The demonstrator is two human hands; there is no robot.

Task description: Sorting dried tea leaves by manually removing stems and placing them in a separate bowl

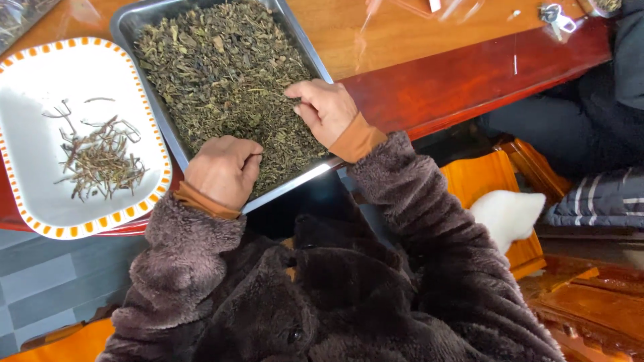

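Left hand (223,169): at the near rim of the rectangular steel tray (127,27), fingers curled together, pinching what looks like a thin stem; I cannot be sure of it.
Right hand (324,108): at three o'clock from the left hand, resting on the heap, fingers bent and close together, gripping nothing I can see.
Dried green-brown tea leaves (221,67): fill the tray, twelve o'clock of both hands.
Step in hand: picking stems out of the leaves, by my judgement.
Next move calls for: a fine pinch and little disturbance of the heap.
White plate with orange-dashed rim (40,80): nine o'clock of the tray, holding pale sorted stems (100,161).
Red-brown wooden table (436,87): under all.
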